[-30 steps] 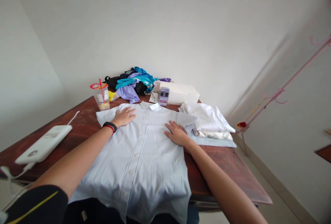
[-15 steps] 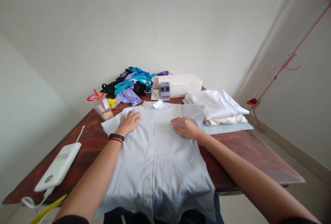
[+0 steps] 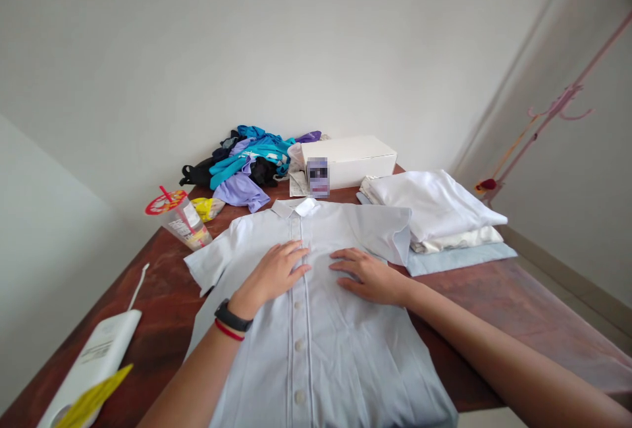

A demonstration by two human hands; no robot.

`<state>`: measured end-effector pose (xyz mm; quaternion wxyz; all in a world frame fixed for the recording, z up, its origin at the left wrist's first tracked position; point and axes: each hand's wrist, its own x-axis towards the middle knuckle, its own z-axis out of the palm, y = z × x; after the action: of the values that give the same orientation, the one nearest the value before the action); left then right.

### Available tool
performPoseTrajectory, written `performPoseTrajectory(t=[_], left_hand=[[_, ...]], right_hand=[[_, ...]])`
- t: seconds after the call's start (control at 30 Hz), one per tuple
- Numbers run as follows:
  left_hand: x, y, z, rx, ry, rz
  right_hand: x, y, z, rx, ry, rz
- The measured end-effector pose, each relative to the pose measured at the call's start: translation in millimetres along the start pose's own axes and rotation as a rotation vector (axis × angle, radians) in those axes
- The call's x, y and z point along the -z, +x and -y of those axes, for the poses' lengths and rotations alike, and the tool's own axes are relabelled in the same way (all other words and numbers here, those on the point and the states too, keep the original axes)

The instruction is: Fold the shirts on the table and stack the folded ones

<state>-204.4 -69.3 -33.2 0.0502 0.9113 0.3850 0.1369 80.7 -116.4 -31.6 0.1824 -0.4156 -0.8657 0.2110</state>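
Observation:
A light grey short-sleeved shirt [image 3: 320,329] lies front side up, its collar toward the wall and its buttons running down the middle. My left hand [image 3: 279,270], with a black band and a red string at the wrist, rests flat on the chest by the button strip, fingers stretched out. On the other side of the strip, my right hand [image 3: 368,275] lies on the cloth with its fingers spread. Neither hand grips anything. The shirt's lower hem runs out of view at the bottom.
Folded clothes [image 3: 434,207] are stacked at the right, touching the shirt's sleeve. Behind stand a white box [image 3: 353,155] and a heap of clothes [image 3: 251,161]. At left are a plastic cup [image 3: 185,224] and a white power bank [image 3: 93,362] on the wooden table [image 3: 162,303].
My left hand has slid right and toward me, from the shirt's shoulder area to the button strip. My right hand has shifted slightly nearer to me. The view has moved closer.

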Motion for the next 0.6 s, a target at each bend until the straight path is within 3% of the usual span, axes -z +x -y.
performPoseTrajectory(t=[0.17, 0.43, 0.53, 0.6], left_hand=[[-7.5, -1, 5, -0.010, -0.039, -0.035], [-14.7, 5, -14, -0.115, -0.261, -0.140], [-21.0, 5, -11, -0.079, -0.322, -0.191], [-24.8, 4, -7, -0.039, -0.353, -0.219]], right_hand=[[2, -3, 0, -0.005, 0.006, 0.025], [6, -4, -1, -0.005, -0.020, 0.087], [9, -3, -5, -0.028, -0.027, 0.089], [12, -3, -12, -0.085, -0.047, 0.024]])
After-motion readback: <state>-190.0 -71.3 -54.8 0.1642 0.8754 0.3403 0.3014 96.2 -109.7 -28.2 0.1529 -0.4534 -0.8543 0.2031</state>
